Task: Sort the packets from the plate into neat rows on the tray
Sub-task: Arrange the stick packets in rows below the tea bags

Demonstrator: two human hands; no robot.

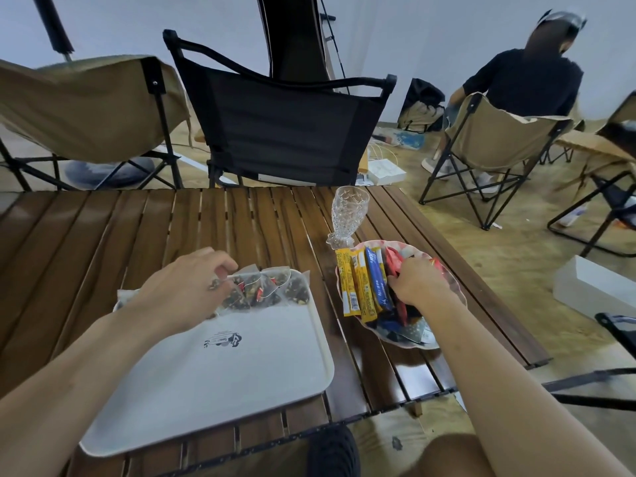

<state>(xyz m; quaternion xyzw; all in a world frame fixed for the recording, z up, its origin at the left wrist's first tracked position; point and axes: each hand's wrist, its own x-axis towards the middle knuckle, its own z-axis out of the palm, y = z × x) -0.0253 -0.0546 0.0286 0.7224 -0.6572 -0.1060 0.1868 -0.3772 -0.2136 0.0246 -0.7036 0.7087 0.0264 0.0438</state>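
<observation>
A white tray (220, 366) lies on the wooden slat table, with a row of clear tea-bag packets (272, 287) along its far edge. My left hand (186, 287) rests over the left part of that row, fingers pinched on a clear packet. To the right, a pink scalloped plate (457, 294) holds yellow stick packets (354, 287), a blue stick packet (377, 280), red ones (394, 261) and dark ones. My right hand (420, 284) reaches into the plate, fingers closed among the red and dark packets; what it grips is hidden.
A cut-glass goblet (347, 211) stands just behind the plate. A black folding chair (282, 132) and a tan one (86, 105) face the table's far edge. A person sits in another tan chair (499, 136) at the back right. A white box (595, 287) lies on the floor.
</observation>
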